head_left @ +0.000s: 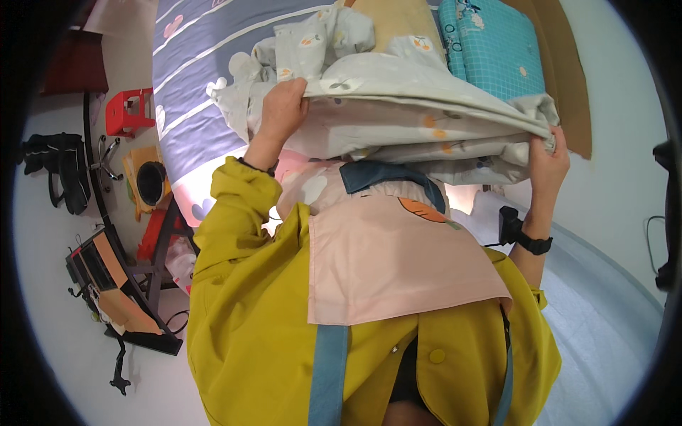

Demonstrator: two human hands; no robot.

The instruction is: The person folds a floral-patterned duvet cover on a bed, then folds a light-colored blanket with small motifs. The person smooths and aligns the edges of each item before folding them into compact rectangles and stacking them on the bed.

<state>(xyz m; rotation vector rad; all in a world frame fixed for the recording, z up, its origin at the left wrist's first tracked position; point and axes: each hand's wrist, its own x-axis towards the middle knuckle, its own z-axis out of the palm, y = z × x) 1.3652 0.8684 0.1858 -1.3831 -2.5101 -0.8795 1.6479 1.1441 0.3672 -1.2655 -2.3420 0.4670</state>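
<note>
A pale grey cloth with an orange fruit print (398, 117) is stretched between my hands above the bed's near edge; it looks like a bed cover. My left hand (285, 108) is closed on its upper edge, left of the middle. At the far right, my right hand (550, 157) grips the gathered corner of the same edge. The cloth sags in folds below the taut edge, and more of it lies bunched on the bed beyond my left hand. My fingertips are partly hidden by the fabric.
The bed has a purple and white striped sheet (202, 78). A folded teal checked bedding piece (501, 53) lies at the far right, beside a brown board (568, 85) and the wall. Left of the bed stand a red stool (129, 112) and a desk with a laptop (106, 263).
</note>
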